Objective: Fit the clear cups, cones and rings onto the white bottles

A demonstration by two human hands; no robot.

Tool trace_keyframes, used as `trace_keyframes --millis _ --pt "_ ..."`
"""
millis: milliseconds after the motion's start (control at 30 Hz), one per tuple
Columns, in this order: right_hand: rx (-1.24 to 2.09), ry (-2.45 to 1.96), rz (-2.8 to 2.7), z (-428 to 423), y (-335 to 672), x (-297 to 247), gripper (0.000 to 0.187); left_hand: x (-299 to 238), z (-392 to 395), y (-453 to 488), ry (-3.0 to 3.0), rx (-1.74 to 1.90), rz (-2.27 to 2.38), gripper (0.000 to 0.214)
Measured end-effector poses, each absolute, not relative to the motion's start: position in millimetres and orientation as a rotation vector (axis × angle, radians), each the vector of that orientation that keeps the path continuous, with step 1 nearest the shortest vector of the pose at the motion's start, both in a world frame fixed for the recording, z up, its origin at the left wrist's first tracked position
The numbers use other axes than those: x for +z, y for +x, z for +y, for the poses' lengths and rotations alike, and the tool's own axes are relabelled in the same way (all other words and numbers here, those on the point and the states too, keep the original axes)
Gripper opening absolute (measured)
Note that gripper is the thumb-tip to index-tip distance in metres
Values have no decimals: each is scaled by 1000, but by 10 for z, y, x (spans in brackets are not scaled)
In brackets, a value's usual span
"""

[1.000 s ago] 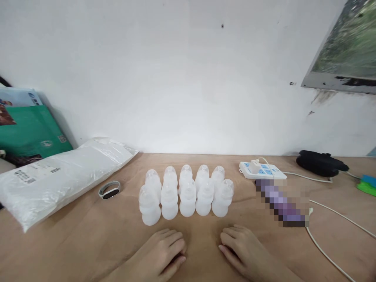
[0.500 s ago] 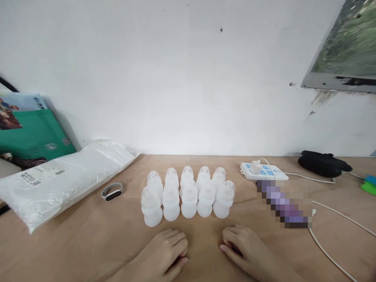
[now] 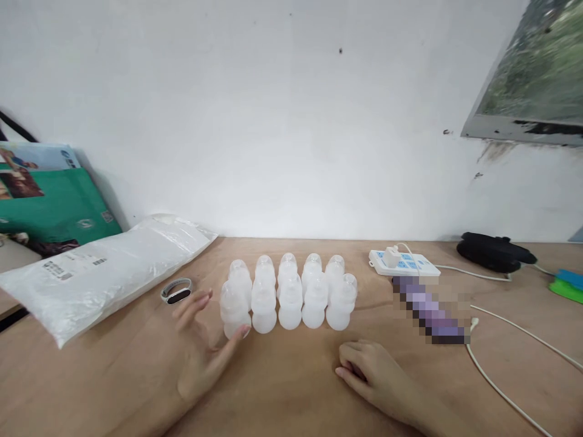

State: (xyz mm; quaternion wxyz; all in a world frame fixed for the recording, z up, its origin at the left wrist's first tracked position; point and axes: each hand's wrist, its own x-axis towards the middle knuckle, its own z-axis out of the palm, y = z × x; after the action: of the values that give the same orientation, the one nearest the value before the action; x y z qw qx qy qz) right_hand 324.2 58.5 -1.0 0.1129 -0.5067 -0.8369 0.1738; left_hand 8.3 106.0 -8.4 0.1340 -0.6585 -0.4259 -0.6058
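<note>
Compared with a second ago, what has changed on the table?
The left hand rose off the table, opened and reached forward-left to the front-left bottle, thumb by its base, not yet gripping. The right hand stayed resting on the table; the other bottles, smart band and plastic bag kept their places.

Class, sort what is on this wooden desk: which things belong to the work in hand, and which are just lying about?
In hand: ten small translucent white plastic bottles in two rows; left hand open at the front-left bottle; right hand resting on the desk.

Lying about: clear plastic bag of white goods; grey wristband; white-and-blue power strip; green folder.
</note>
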Motion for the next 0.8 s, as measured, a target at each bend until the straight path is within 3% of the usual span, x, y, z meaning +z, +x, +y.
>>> trace_keyframes --millis 133,333,467,567,700,800 --pt "507 -1472 -2451 589 3246 -8 26 -84 1221 50 -2032 -1745 -1570 73" --pt "460 -1422 -2450 602 3266 -29 24 -116 1126 65 -2049 -1786 -1674 49" --pt "489 -1311 -2360 513 3236 -4 25 -98 882 128 -2356 -1706 -1345 51" --pt "538 -1139 -2248 368 3120 81 18 -27 646 318 -2780 -1423 -1010 53" --pt "378 -819 -2144 174 2886 200 54 46 411 672 -3092 -1033 -1008 39" --pt "101 -794 -2112 108 2748 199 51 8 361 812 -3086 -1041 -1007 27"
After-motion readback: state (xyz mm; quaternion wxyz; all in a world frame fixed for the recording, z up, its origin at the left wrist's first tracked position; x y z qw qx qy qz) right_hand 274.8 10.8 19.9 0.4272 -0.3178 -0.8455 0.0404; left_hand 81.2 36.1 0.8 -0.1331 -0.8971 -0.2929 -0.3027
